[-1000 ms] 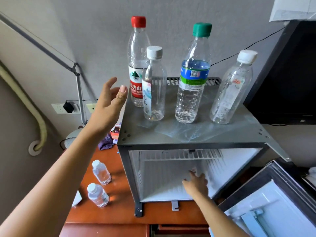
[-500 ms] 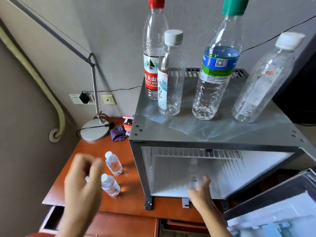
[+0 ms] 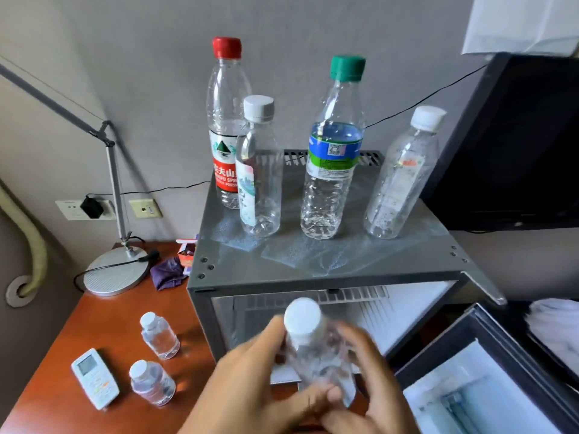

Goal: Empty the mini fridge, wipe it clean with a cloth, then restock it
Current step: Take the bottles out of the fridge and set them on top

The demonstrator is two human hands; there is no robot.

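A reddish wooden surface (image 3: 103,311) carries my mini fridge (image 3: 313,270), a grey metal box pushed against a grey wall, its door (image 3: 488,380) swung open to the near right and its white interior (image 3: 404,314) showing a wire rack along the top. To the far left stands a desk lamp (image 3: 116,270) on a round silver base, its cable running to a wall socket (image 3: 84,209) with a black plug; a beige hose (image 3: 31,245) curls down the wall beside it. A dark television (image 3: 517,145) fills the far right.

Four clear plastic bottles stand upright on the fridge top: a red-capped bottle (image 3: 226,126) at the far left, a white-capped bottle (image 3: 259,170) just in front of it, a green-capped bottle (image 3: 335,151) in the middle and a second white-capped bottle (image 3: 404,177) on the right; how full they are I cannot tell. Two small water bottles (image 3: 159,336) sit on the surface left of the fridge, near a white remote control (image 3: 95,382); a purple cloth (image 3: 167,274) lies crumpled by the lamp base.

In front of the open fridge, both my hands grip one clear bottle with a white cap (image 3: 316,352), blurred: my left hand (image 3: 250,386) wraps its left side, my right hand (image 3: 369,383) curls round its right side and base.
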